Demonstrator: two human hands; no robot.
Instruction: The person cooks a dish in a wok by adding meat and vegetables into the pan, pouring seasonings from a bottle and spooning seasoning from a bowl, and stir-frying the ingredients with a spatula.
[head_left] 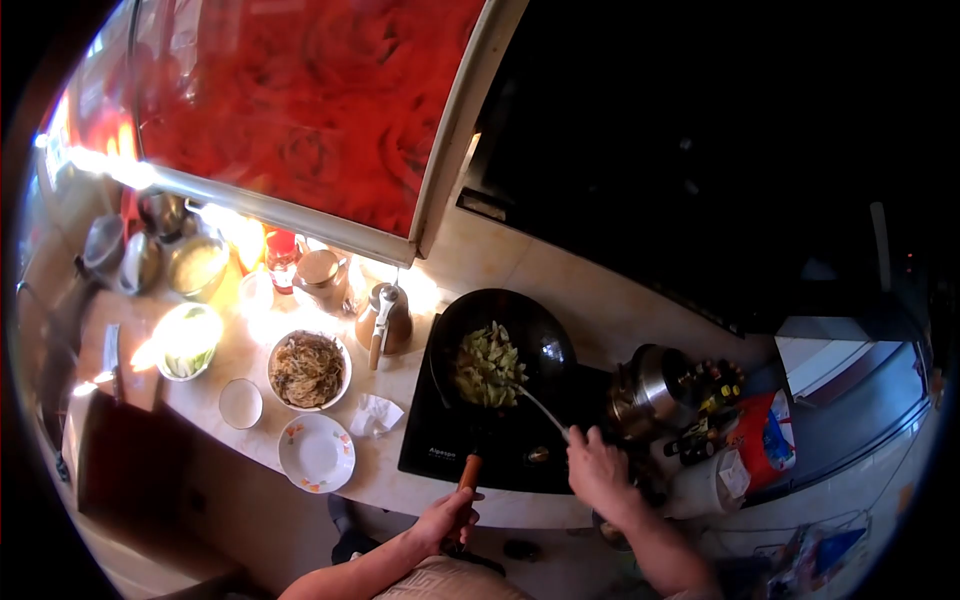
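Observation:
A black wok (552,345) sits on the cooktop (430,455), with chopped pale-green vegetables, cabbage-like, (487,365) gathered in its left part. My left hand (450,518) is closed around the wok's wooden handle (470,468), near the counter's front edge. A spatula (543,408) with a thin metal shaft reaches into the vegetables; its head is partly hidden among them. My right hand (597,470) is wrapped around the other end of that spatula, over the right side of the cooktop.
Left of the cooktop stand a bowl of brownish shredded food (310,370), a flowered plate (317,455), a small bowl (241,404) and a kettle (385,320). A cleaver (112,350) lies farther left. A metal pot (655,385) and bottles stand right. Red cabinets (300,110) overhang the counter.

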